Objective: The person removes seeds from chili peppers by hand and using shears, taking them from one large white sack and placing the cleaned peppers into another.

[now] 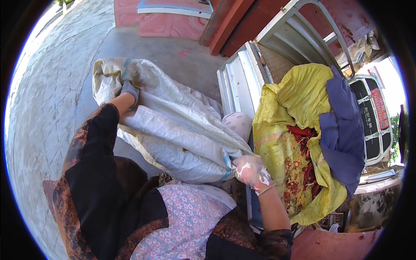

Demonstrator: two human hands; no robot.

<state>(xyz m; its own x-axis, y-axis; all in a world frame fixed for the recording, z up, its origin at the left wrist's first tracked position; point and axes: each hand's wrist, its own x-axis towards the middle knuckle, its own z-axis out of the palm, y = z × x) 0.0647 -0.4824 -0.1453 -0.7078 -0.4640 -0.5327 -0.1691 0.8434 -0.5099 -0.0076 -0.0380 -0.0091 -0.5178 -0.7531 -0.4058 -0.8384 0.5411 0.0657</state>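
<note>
A large white woven sack (177, 125) is stretched across in front of me, mostly flat, with folds along it. My left hand (130, 92), in a grey glove, is closed on the sack's upper left part, near a blue-green stripe. My right hand (253, 171), in a pink-and-white camouflage glove, grips a bunched corner at its right end. Just beyond that hand lies an open yellow woven sack (303, 91). Inside it are red chillies (308, 149) that look dried, with yellowish bits among them. A dark blue cloth (342, 130) hangs over its right edge.
The yellow sack rests by a metal cart bed with a pale side panel (240, 80) and a raised end gate (299, 34). A framed dark panel (372, 119) stands at the right. Pink tiled blocks (173, 25) line the back, with concrete floor (52, 130) at left.
</note>
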